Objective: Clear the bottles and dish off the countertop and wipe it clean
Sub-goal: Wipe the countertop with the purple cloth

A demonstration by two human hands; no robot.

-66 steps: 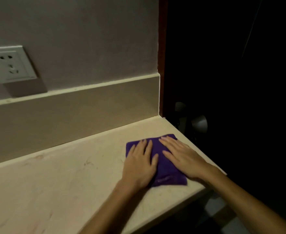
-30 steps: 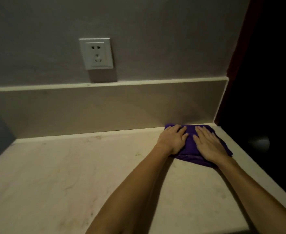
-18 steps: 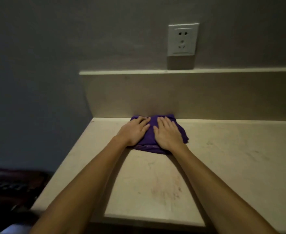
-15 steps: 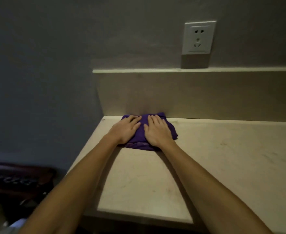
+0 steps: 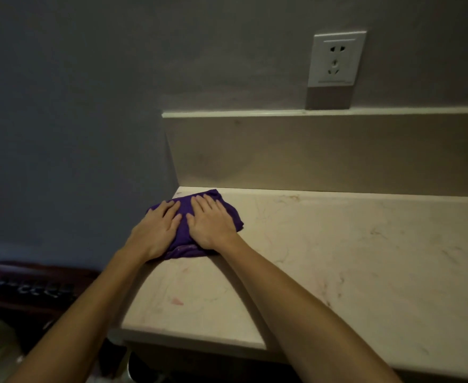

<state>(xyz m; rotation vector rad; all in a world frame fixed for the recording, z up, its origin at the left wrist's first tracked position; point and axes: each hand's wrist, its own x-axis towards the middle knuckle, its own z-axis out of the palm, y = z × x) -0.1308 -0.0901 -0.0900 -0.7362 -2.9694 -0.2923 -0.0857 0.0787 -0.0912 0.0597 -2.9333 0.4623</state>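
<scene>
Grey wall [image 5: 75, 106] is seen behind a pale marbled countertop [image 5: 337, 258], with a beige backsplash [image 5: 310, 153] along its rear edge and a white socket [image 5: 336, 58] mounted above it. A purple cloth [image 5: 184, 239] is found bunched at the counter's far left corner, close to the backsplash. It is pressed flat to the surface by both hands, side by side. The left hand [image 5: 155, 232] is laid palm down at the counter's left edge, fingers extended and slightly spread. The right hand [image 5: 210, 221] is laid palm down likewise, fingers extended and close together. Faint reddish marks [image 5: 176, 301] are noted on the counter nearer the front edge. Dark furniture [image 5: 33, 286] is seen lower left, too blurred to identify.
</scene>
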